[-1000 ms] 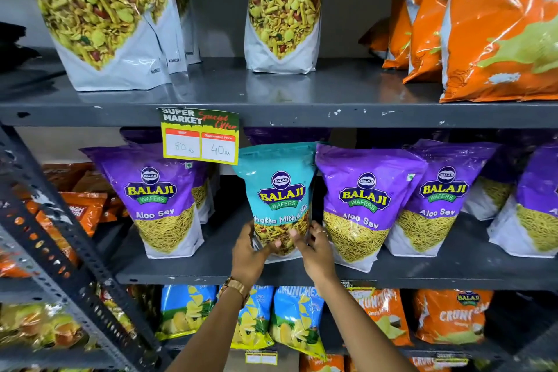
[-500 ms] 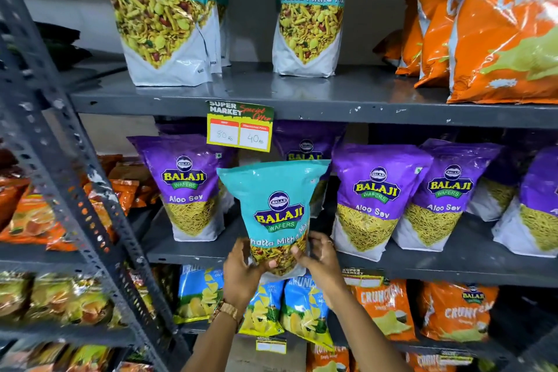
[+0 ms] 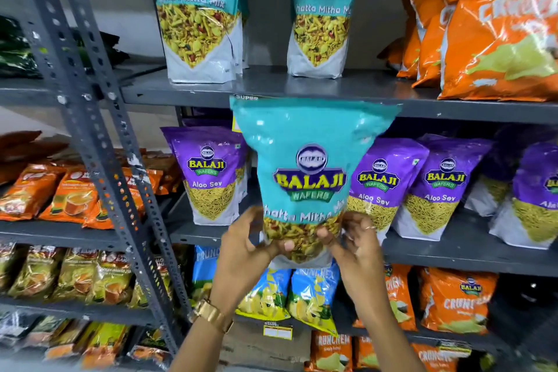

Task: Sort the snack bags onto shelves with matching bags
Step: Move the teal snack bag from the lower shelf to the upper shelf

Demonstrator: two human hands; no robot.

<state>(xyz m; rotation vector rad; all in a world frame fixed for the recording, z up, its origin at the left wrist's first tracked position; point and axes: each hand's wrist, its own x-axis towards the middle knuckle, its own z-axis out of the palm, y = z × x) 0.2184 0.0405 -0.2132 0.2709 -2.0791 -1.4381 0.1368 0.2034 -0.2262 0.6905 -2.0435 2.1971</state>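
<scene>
A teal Khatta Mitha Mix bag [image 3: 308,166] is held upright in front of the middle shelf, off the shelf board. My left hand [image 3: 244,251] grips its lower left corner and my right hand [image 3: 353,248] grips its lower right corner. Its top edge reaches the front lip of the upper shelf [image 3: 453,109] and covers the price tag there. On that upper shelf stand matching teal bags, one at the left [image 3: 197,12] and one to its right [image 3: 321,9]. Purple Aloo Sev bags [image 3: 383,187] line the middle shelf behind the held bag.
Orange Crunchex bags [image 3: 495,36] fill the upper shelf's right end. Blue chip bags [image 3: 311,293] and orange bags [image 3: 456,299] sit on the lower shelf. A perforated grey upright post [image 3: 99,136] stands at the left, with tea packets [image 3: 69,193] on the neighbouring rack.
Both hands lifted the teal bag off the middle shelf, out from among the purple bags, and raised it toward the upper shelf. The view shifted right and closer.
</scene>
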